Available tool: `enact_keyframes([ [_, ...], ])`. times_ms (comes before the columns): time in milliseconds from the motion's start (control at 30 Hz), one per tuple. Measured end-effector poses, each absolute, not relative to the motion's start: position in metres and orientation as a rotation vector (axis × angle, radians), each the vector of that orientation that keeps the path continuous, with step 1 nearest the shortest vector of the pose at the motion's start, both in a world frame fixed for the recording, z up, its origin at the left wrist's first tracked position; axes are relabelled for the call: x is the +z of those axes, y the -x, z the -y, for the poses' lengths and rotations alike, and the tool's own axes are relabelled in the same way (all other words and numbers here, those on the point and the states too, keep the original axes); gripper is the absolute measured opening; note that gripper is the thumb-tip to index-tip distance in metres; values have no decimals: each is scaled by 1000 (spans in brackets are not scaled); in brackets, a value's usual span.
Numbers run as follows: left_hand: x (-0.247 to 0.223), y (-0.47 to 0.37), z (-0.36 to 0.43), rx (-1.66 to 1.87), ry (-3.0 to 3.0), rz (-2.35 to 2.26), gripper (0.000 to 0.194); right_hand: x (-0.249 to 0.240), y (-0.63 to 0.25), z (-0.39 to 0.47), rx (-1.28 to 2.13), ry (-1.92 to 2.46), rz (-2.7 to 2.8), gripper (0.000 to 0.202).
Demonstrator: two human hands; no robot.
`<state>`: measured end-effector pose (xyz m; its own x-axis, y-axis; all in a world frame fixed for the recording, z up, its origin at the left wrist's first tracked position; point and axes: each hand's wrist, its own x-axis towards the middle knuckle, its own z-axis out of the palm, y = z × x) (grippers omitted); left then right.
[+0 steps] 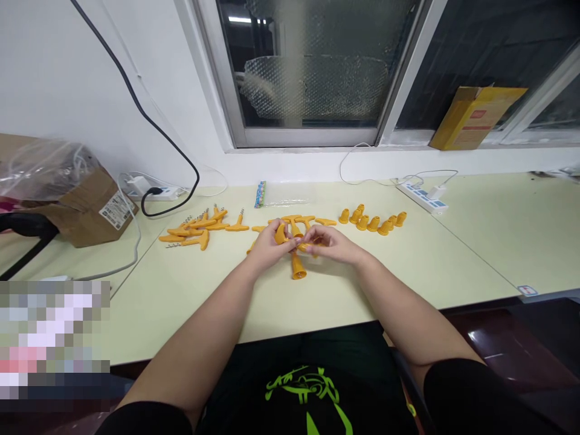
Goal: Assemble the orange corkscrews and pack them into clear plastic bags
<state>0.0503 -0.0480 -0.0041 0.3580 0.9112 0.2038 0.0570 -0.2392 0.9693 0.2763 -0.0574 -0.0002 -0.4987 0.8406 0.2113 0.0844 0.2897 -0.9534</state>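
My left hand [268, 246] is closed around a yellow T-shaped corkscrew handle [281, 233]. The fingertips of my right hand [334, 244] are pinched together and meet those of the left; what they grip is mostly hidden, with yellow plastic showing beside them. Just below the fingers a yellow bell-shaped cap [298, 267] has its wide mouth towards me; whether it is joined to the handle I cannot tell. Another yellow cap [296, 229] shows behind the fingers. Several yellow handles [292, 218] lie just beyond my hands, partly covered by them.
To the left lies a pile of yellow corkscrews [199, 226] with metal spirals. Several yellow caps [373, 223] stand to the right. Behind are a clear plastic bag [287, 194] and a power strip [422, 198]. A cardboard box [97, 211] sits far left, near a black cable [170, 140].
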Motion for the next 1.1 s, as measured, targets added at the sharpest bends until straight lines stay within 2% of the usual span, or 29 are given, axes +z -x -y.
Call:
enact_keyframes([
  [167,-7,-57,54,807,-1578,-818,48,1,-280,63,1428,889,1965,23],
  [300,-6,-53,46,946,-1525,-870,48,3,-288,60,1484,963,2035,21],
  [433,-5,-23,22,1294,-1669,-1189,28,5,-300,56,1524,1105,1996,22],
  [500,-7,-3,9,1275,-1952,-1501,16,6,-304,56,1532,1197,1977,23],
  [533,-9,8,3,1214,-2056,-1636,17,6,-305,57,1539,1236,1976,23],
  [700,-23,39,-14,852,-2051,-1984,52,6,-302,59,1572,1380,2012,25],
  [867,-31,42,-20,604,-2027,-2062,49,-1,-296,58,1549,1434,2030,26],
  [967,-32,42,-22,621,-2015,-2102,49,-1,-296,57,1416,1343,2070,19],
  [1100,-35,43,-26,755,-1970,-2138,48,3,-311,47,840,1361,1994,13],
])
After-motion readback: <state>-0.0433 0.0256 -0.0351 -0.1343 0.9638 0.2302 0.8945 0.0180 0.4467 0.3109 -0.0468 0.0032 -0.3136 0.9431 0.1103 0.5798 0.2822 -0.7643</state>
